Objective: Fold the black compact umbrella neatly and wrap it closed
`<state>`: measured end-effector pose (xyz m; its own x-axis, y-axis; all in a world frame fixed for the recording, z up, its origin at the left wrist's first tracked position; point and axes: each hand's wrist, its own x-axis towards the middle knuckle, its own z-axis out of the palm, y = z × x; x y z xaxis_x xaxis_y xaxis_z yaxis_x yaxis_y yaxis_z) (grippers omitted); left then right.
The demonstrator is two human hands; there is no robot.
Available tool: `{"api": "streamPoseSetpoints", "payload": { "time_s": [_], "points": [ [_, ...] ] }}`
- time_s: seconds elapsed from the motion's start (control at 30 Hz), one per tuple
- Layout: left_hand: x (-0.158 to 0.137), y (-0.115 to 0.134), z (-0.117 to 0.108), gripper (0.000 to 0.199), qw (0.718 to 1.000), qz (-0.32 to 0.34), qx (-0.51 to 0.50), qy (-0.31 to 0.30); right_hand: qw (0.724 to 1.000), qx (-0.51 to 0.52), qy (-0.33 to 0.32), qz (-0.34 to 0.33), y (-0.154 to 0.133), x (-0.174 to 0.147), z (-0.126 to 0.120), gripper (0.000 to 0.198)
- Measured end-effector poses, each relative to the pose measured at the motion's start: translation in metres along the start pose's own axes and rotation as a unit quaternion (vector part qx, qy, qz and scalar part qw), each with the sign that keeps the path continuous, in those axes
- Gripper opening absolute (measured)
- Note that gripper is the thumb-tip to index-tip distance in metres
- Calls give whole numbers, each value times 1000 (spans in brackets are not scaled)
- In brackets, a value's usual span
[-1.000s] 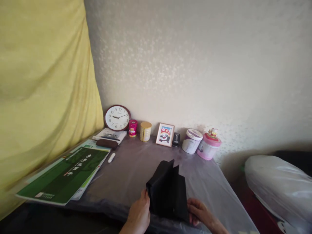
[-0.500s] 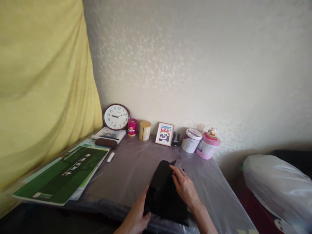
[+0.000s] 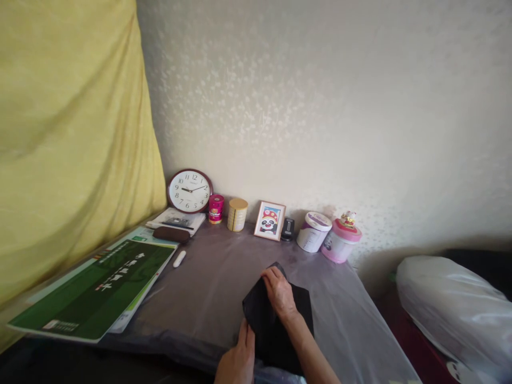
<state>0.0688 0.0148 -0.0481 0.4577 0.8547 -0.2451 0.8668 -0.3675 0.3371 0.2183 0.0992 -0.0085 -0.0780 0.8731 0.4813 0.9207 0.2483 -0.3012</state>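
A black folded sheet (image 3: 280, 341), cloth or paper, lies near the table's front edge, its corners pointing out at the left and top. My right hand (image 3: 279, 293) lies over its upper part, fingers bent and closed on the folded edge near the top corner. At the lower left, my left hand (image 3: 239, 357) has its fingers close together, gripping the sheet's left edge. The undersides of both hands and part of the fold are hidden.
Left on the table (image 3: 196, 298) lie a green book (image 3: 100, 293), a brown case (image 3: 172, 234) and a small white object (image 3: 180, 259). Along the wall stand a clock (image 3: 190, 191), tins (image 3: 237, 215), a picture frame (image 3: 270, 221) and tubs (image 3: 314, 232).
My right hand has moved left across the black sheet, and the raised flap has shifted with it. My left hand has turned so its fingers point up at the left edge.
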Motion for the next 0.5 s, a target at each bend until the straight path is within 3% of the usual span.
{"api": "streamPoseSetpoints", "payload": {
  "time_s": [0.23, 0.33, 0.5],
  "points": [
    [7, -10, 23, 73, 999, 11, -17, 37, 999, -33, -7, -16, 7, -12, 31, 23],
    [2, -19, 19, 70, 998, 36, -31, 50, 999, -34, -9, -19, 8, -12, 31, 22],
    [2, -23, 1, 53, 984, 104, -25, 145, 999, -46, -12, -24, 7, -11, 32, 22]
  ]
}}
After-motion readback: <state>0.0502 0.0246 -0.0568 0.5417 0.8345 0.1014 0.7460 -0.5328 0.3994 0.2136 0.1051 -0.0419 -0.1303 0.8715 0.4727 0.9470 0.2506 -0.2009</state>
